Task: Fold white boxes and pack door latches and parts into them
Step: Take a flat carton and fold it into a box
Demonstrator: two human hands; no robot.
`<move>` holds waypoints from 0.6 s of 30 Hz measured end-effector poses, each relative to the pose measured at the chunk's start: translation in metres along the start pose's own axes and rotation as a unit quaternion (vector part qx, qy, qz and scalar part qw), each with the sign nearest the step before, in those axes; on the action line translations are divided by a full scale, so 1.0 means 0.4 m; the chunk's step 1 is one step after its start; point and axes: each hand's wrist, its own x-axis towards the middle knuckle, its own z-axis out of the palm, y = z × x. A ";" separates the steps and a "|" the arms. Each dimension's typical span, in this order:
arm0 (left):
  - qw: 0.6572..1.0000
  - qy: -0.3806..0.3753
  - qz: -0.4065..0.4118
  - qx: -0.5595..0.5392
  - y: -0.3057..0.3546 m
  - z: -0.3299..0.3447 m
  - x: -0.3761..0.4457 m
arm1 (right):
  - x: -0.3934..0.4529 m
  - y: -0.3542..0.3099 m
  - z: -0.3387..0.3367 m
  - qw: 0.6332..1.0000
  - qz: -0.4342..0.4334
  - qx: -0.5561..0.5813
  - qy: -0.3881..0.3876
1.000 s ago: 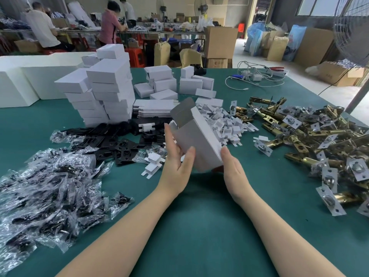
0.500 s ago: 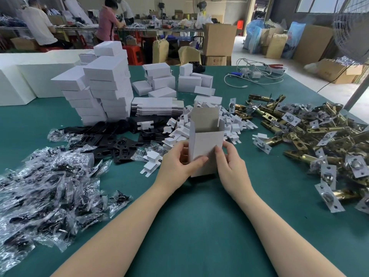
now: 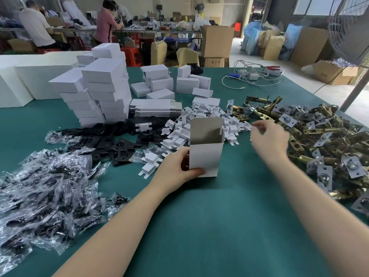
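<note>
A white box (image 3: pixel 206 154) stands upright on the green table (image 3: pixel 219 216), its top flap raised and its mouth showing. My left hand (image 3: pixel 175 168) grips its lower left side. Off to the right, my right hand (image 3: pixel 269 139) hovers blurred with fingers spread and nothing in it, at the edge of the pile of brass door latches (image 3: pixel 323 140). Small white card inserts (image 3: pixel 203 124) lie heaped just behind the box. Black plates (image 3: pixel 119 146) and bagged parts (image 3: pixel 44 192) lie to the left.
A tall stack of closed white boxes (image 3: pixel 99 90) and a pile of flat box blanks (image 3: pixel 155 108) stand behind. Cables (image 3: pixel 251 76) lie at the far right of the table. A fan (image 3: pixel 349 27) stands at the right edge. People work at a far bench.
The box went from tilted in both hands to standing upright on the table. My right hand let go and swung right toward the latches; my left hand still holds the box.
</note>
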 end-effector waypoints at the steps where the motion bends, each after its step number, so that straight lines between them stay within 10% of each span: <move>1: 1.000 0.000 -0.002 -0.007 -0.001 0.001 0.000 | 0.045 0.014 -0.027 0.995 0.006 -0.095 -0.021; 8: 1.000 0.007 0.000 -0.029 -0.012 0.004 0.003 | 0.183 0.097 -0.088 0.805 -0.087 -0.545 -0.215; 15: 1.000 0.003 0.012 -0.029 -0.018 0.004 0.008 | 0.215 0.113 -0.087 0.746 -0.230 -0.588 -0.211; 18: 1.000 0.004 0.006 -0.025 -0.015 0.003 0.008 | 0.231 0.083 -0.118 0.792 -0.210 -0.502 -0.278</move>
